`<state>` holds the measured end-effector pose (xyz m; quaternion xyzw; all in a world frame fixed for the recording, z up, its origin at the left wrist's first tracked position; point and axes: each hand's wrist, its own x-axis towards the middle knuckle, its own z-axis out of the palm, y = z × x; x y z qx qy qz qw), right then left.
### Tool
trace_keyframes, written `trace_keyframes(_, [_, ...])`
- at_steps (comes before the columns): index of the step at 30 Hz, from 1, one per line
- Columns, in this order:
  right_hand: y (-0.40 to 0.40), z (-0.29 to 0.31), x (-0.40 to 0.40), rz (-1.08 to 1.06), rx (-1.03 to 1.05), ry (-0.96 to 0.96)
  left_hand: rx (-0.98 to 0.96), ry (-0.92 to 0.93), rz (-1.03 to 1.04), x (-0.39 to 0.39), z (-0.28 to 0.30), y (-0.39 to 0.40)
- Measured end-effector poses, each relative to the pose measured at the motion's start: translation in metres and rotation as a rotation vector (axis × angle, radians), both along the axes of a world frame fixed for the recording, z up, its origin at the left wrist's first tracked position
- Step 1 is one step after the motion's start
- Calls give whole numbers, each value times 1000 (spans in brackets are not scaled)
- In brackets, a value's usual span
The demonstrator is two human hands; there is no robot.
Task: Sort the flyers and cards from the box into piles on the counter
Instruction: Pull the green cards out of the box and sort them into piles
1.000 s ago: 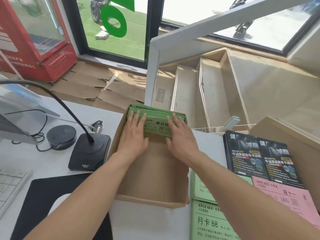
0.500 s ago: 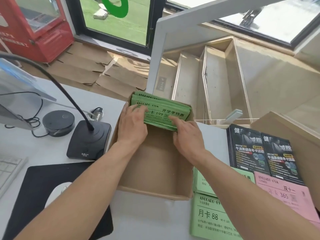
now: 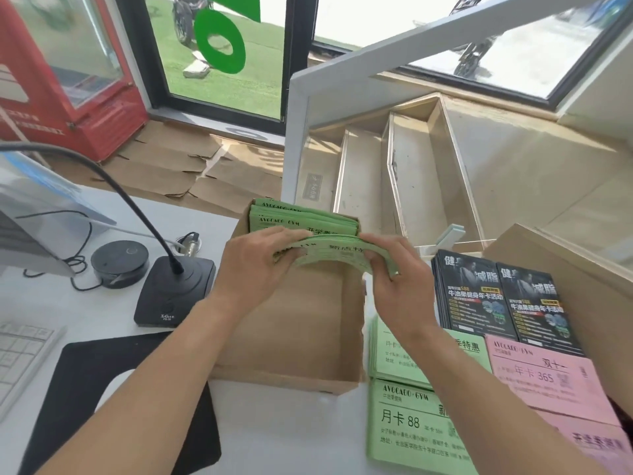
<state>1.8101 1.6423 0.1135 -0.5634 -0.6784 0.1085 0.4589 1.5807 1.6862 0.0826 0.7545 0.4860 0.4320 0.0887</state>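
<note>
Box (image 3: 291,337) between microphone (image 3: 173,293) and card piles (image 3: 479,365)

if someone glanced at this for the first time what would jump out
Both hands, left hand and right hand, grip a bent stack of green cards over the cardboard box at centre. Right of the box lie sorted piles: black flyers, pink cards and green cards.

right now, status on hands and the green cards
Left hand and right hand grip a green card bundle above the brown cardboard box. More green cards inside. Nothing blocking.
</note>
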Motion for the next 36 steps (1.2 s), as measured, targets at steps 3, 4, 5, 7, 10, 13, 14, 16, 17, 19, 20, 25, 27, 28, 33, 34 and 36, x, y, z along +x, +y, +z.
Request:
trace_keyframes(3, [-48,19,34,110,-13,64,-51,-139,-133,11,22,-48])
trace_keyframes(4, [-66,21,47,134,-32,71,-46,-134,-159,18,26,-66])
trace_keyframes(5, [-85,22,59,141,-46,70,-37,-124,-190,27,28,-84])
trace_keyframes(7, [-120,19,82,135,-76,77,-42,-130,-264,46,24,-115])
trace_keyframes(10, [-164,2,113,103,-210,146,-99,-103,-338,75,4,-152])
trace_keyframes(13, [-203,-26,136,76,-334,128,-185,-73,-379,97,-22,-180])
trace_keyframes(14, [-214,-33,141,77,-363,131,-210,-66,-385,101,-29,-187])
trace_keyframes(16, [-233,-42,148,78,-416,145,-236,-32,-382,109,-40,-202])
trace_keyframes(17, [-241,-45,151,83,-428,143,-246,-16,-374,111,-44,-209])
trace_keyframes(19, [-254,-53,157,96,-451,141,-274,0,-359,115,-52,-224])
trace_keyframes(20, [-260,-59,159,107,-462,137,-290,8,-358,117,-57,-232])
trace_keyframes(25, [-280,-80,167,94,-553,34,-441,48,-297,125,-69,-260])
trace_keyframes(27, [-285,-80,171,63,-553,29,-584,-29,-240,124,-65,-264])
trace_keyframes(28, [-286,-81,173,53,-551,32,-654,-71,-235,123,-63,-265])
trace_keyframes(33, [-287,-90,174,35,-600,52,-859,-263,-85,118,-68,-272])
trace_keyframes(34, [-287,-90,172,-1,-589,95,-882,-300,-54,119,-70,-273])
trace_keyframes(36, [-282,-87,169,-88,-534,178,-881,-373,-5,125,-66,-273])
